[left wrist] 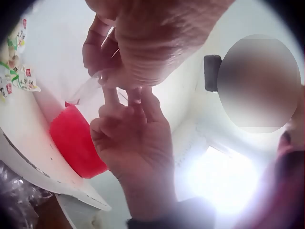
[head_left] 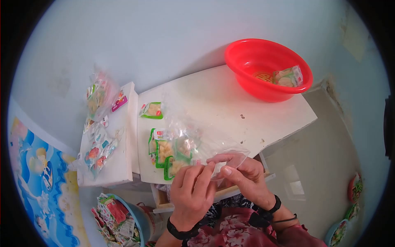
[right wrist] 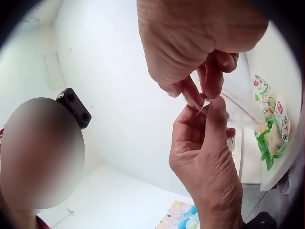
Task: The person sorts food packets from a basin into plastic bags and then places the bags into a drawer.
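A large clear plastic bag (head_left: 214, 144) lies over the table's front part, its near edge pinched by both hands. The left hand (head_left: 193, 193) holds it from the left with curled fingers, and the right hand (head_left: 248, 177) grips it with thumb and fingers on the right. A small white piece (head_left: 219, 168) shows between them. In the right wrist view the fingertips of the left hand (right wrist: 205, 157) and the right hand (right wrist: 195, 52) meet at the film. Green-edged snack packets (head_left: 165, 153) lie beside and under the bag; another packet (head_left: 152, 110) lies behind.
A red basin (head_left: 267, 92) with a packet (head_left: 288, 77) inside stands at the back right of the white table (head_left: 197, 90). Bagged packets (head_left: 98, 99) rest on the left stand. Below are a blue bucket (head_left: 138, 218) full of wrappers and an open drawer (head_left: 162, 201).
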Demonstrator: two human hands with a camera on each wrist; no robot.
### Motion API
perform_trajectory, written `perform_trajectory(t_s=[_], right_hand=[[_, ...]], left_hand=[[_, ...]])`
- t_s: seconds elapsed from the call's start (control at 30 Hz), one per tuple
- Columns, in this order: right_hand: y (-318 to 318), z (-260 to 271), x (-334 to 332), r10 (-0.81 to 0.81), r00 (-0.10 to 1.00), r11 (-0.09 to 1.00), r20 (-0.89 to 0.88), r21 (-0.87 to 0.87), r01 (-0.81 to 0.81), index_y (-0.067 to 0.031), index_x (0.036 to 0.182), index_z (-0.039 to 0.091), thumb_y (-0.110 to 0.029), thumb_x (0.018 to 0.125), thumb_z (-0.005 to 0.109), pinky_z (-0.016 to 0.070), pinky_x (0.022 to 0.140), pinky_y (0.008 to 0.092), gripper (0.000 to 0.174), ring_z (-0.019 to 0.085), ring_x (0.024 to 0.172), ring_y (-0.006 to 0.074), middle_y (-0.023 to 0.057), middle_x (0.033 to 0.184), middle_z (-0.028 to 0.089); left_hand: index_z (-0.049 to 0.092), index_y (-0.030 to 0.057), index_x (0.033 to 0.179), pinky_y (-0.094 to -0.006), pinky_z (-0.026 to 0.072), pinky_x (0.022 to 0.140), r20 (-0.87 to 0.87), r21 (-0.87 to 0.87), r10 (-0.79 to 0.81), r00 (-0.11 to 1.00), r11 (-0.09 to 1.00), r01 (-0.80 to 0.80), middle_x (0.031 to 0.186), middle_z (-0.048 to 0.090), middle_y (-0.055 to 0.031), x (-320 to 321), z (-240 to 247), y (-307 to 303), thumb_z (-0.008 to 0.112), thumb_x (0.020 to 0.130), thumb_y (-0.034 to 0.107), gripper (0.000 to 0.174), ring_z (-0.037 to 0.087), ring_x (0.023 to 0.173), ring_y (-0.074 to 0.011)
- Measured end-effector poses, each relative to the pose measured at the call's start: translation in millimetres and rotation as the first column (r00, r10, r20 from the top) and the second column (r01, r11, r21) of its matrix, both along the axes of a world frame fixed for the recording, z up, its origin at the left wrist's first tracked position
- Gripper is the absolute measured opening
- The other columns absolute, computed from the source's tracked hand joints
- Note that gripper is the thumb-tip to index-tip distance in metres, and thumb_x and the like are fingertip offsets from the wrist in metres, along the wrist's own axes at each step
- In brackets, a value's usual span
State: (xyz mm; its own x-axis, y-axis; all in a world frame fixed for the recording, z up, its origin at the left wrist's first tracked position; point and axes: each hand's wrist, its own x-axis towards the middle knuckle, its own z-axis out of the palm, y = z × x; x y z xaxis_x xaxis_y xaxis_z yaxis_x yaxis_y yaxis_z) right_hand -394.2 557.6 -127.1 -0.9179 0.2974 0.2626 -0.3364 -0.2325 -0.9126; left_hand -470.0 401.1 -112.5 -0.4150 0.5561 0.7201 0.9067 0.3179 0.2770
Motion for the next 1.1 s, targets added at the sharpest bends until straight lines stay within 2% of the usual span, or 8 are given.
perform_trajectory(t_s=[0.23,0.3,0.4,0.53,0.67,0.77,0.87,1.1], right_hand=[[5,18,-2,0.174,0.974,0.975,0.146,0.112,-0.191,-0.0048,0.107,0.067,-0.015,0.105,0.054,0.0534,0.063,0.03,0.017,0.067,0.073,0.0142,0.0164,0.138,0.064],[2,2,-16,-0.113,0.987,0.642,-0.114,0.75,0.16,-0.0084,0.108,0.067,-0.015,0.095,0.062,0.0561,0.067,0.0371,0.015,0.07,0.075,0.0267,0.0147,0.139,0.064],[10,-5,-22,-0.169,0.983,0.248,-0.077,0.961,0.118,-0.0109,0.114,0.067,-0.015,0.084,0.07,0.0587,0.075,0.0401,0.031,0.072,0.089,0.0298,0.0112,0.139,0.064],[-2,3,-22,0.176,0.949,0.598,-0.26,0.795,0.107,-0.0066,0.122,0.069,-0.004,0.083,0.069,0.0593,0.08,0.0386,0.039,0.072,0.095,0.0296,0.0125,0.129,0.069],[2,11,-20,-0.044,0.975,0.916,-0.216,0.381,0.125,-0.0023,0.114,0.071,0.008,0.087,0.068,0.0569,0.069,0.0293,0.029,0.072,0.081,0.0206,0.0139,0.116,0.072],[9,-14,-31,-0.192,0.971,0.722,-0.146,0.649,0.24,0.0007,0.109,0.068,0.004,0.088,0.071,0.0561,0.067,0.0327,0.021,0.071,0.08,0.0182,0.0124,0.104,0.073],[-26,-47,-46,-0.17,0.97,0.332,-0.175,0.916,0.224,-0.0078,0.114,0.069,-0.021,0.078,0.084,0.0526,0.084,0.0414,0.042,0.066,0.104,0.0278,0.0084,0.112,0.071],[-33,-42,-58,-0.057,0.996,0.088,-0.062,0.994,0.067,-0.0124,0.125,0.065,-0.035,0.077,0.082,0.0476,0.091,0.0444,0.055,0.059,0.117,0.025,0.0075,0.127,0.064]], left_hand=[[0.067,-0.002,0.112,-0.0397,0.0496,0.063,0.215,0.16,0.016,0.977,0.986,-0.051,0.087,0.066,-0.0145,1,1,-13,0.064,0.085,-0.009,0.029,0.062,0.071,-0.0323],[0.067,-0.0024,0.111,-0.0396,0.0487,0.062,0.175,0.174,0.112,0.978,0.974,-0.142,0.087,0.066,-0.015,1,3,-24,0.064,0.084,-0.009,0.028,0.062,0.071,-0.0327],[0.065,-0.0036,0.115,-0.028,0.0493,0.064,0.277,0.3,0.185,0.943,0.916,-0.268,0.096,0.065,-0.0104,2,-2,-42,0.059,0.096,-0.005,0.02,0.061,0.073,-0.017],[0.065,-0.0032,0.118,-0.0227,0.0488,0.064,0.357,0.492,0.26,0.897,0.764,-0.417,0.1,0.065,-0.0064,3,-13,-60,0.058,0.099,-0.003,0.02,0.06,0.075,-0.0093],[0.063,-0.0035,0.117,-0.0237,0.0472,0.066,0.309,0.607,0.641,0.703,0.436,-0.665,0.095,0.065,-0.0067,-2,12,-111,0.062,0.099,0.001,0.019,0.056,0.075,-0.0105],[0.066,-0.0023,0.115,-0.0218,0.041,0.062,0.255,0.746,0.769,0.586,0.229,-0.625,0.087,0.067,-0.0034,2,34,-140,0.069,0.099,0.011,0.021,0.052,0.07,-0.0084],[0.066,-0.0003,0.112,-0.0221,0.0389,0.062,0.262,0.682,0.749,0.608,0.302,-0.666,0.089,0.066,-0.0042,15,13,-157,0.068,0.096,0.01,0.019,0.049,0.069,-0.0082],[0.061,-0.0027,0.114,-0.0245,0.0448,0.068,0.148,0.46,0.439,0.886,0.763,-0.455,0.101,0.062,-0.0099,23,-11,-128,0.063,0.094,-0.006,0.02,0.052,0.076,-0.0113]])
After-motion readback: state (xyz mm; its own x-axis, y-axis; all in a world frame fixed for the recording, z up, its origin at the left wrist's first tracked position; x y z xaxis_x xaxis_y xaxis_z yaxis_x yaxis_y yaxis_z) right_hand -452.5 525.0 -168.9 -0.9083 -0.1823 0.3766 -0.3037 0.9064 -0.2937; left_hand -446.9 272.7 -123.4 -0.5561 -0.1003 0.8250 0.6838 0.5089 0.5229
